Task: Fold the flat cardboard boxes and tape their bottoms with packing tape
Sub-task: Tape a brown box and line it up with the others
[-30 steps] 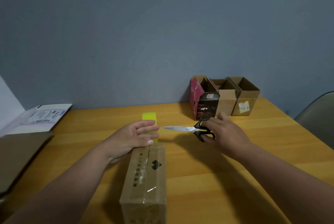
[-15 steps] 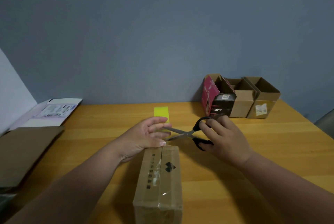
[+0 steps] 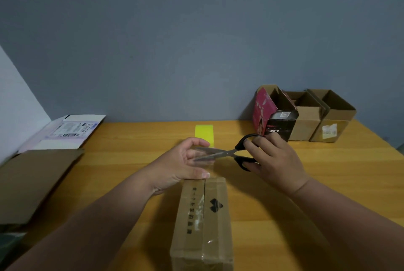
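A brown cardboard box [image 3: 209,216] lies on the wooden table [image 3: 317,185], its taped seam facing up. Clear tape runs off the box's far end toward a yellow tape roll [image 3: 204,134] standing just behind it. My left hand [image 3: 179,165] is at the box's far end, thumb and fingers curled round the stretched tape. My right hand [image 3: 275,159] grips the black handles of the scissors [image 3: 220,153]. Their open blades point left, reaching my left fingers over the tape.
A red and black box [image 3: 264,111] and two open brown boxes [image 3: 306,122] [image 3: 334,117] stand at the back right by the wall. A flat brown cardboard sheet [image 3: 37,178] and a flat white box [image 3: 70,130] lie at the left.
My right hand has brought the scissors left toward my left hand and opened the blades across the tape. My head has shifted, so the scene sits further right.
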